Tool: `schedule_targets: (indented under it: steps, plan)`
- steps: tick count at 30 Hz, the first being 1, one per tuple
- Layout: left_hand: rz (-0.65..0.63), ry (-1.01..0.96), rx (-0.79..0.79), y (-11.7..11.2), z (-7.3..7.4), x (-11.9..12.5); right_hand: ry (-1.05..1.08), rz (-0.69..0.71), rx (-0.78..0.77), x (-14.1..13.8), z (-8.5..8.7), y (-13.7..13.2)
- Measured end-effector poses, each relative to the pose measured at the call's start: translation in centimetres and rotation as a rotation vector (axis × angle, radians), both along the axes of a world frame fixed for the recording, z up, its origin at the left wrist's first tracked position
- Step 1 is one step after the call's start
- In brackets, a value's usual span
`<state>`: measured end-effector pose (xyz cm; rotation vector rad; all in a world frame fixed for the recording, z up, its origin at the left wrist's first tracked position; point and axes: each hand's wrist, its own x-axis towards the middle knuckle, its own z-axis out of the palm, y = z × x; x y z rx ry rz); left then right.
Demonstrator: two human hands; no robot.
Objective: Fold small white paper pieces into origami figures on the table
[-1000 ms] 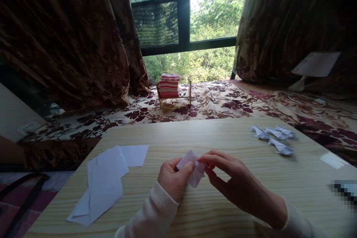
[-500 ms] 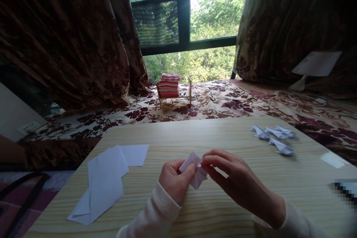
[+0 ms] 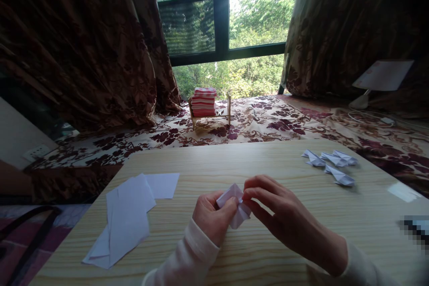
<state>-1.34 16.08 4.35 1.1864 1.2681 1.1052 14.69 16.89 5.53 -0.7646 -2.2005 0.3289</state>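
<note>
A small folded piece of white paper (image 3: 238,220) is held up over the wooden table (image 3: 268,156), its flaps creased toward a centre. My left hand (image 3: 212,214) grips it from the left, thumb pressed on the front face and fingers behind. On the other side, my right hand (image 3: 278,210) pinches the paper's right edge near its middle between thumb and fingertips. What the left fingers do behind the paper is hidden.
Loose white paper sheets (image 3: 129,219) overlap on the table's left. Several folded paper pieces (image 3: 339,175) lie at the far right. A dark-edged object (image 3: 415,228), pixelated, sits at the right edge. Beyond the table, a small rack holds folded pink cloths (image 3: 203,102); a lamp (image 3: 384,76) stands right.
Both hands keep their hold on the folded paper. The paper's lower right flaps look slightly more spread. The whole view has shifted a little.
</note>
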Motion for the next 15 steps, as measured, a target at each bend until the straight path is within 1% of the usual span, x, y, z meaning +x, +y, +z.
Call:
schedule_targets:
  steps: [3, 6, 10, 15]
  plan:
    - [-0.006, 0.022, -0.009, 0.0, 0.0, -0.1, -0.07, 0.005, 0.031, 0.1, 0.3, -0.1]
    - [-0.041, 0.059, -0.003, -0.1, 0.4, -0.1, -0.12, -0.007, 0.024, 0.0, 0.4, -0.2]
    - [-0.083, 0.144, 0.038, -0.3, 1.0, -0.1, -0.111, -0.063, -0.018, -0.4, 0.2, -0.3]
    - [-0.079, 0.236, 0.118, -0.6, 1.5, 0.0, -0.056, -0.078, -0.11, -0.6, 0.0, -0.4]
